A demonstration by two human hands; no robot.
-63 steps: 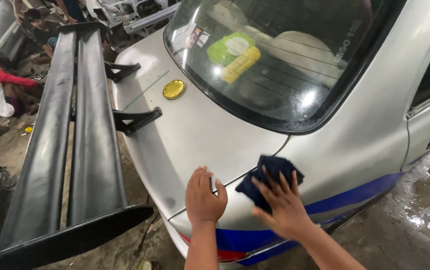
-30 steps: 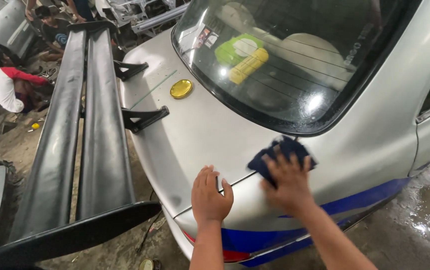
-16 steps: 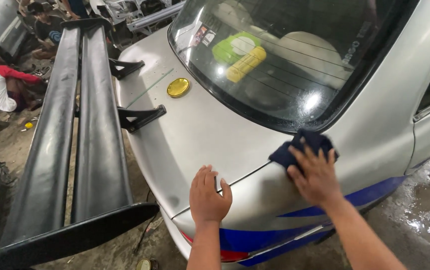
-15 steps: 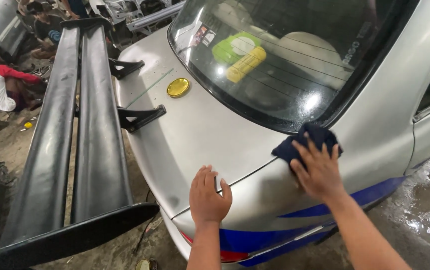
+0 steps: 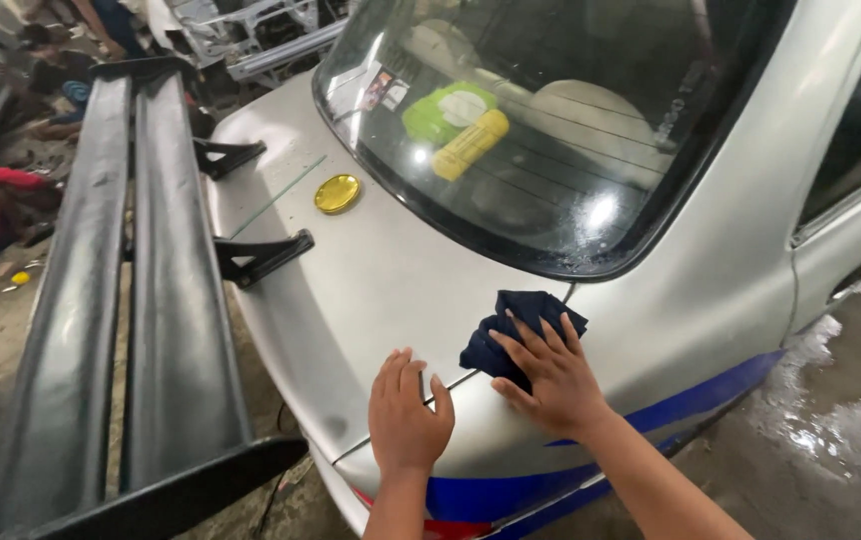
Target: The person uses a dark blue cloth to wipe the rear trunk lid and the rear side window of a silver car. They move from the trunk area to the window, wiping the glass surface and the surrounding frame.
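The right hand [image 5: 551,375] pressed a dark blue cloth [image 5: 516,325] on the silver car's rear panel [image 5: 391,290], fingers spread flat over it. The left hand [image 5: 406,420] lay just beside, fingers apart, holding nothing. A yellow bottle [image 5: 469,145] lay behind the rear window [image 5: 591,120].

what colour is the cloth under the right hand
Dark navy blue cloth, clearest in the head view.

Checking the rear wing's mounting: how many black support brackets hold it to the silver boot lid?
2. One black bracket sits on the silver boot lid near the round gold cap; the other black bracket sits farther up. More may hide under the black wing.
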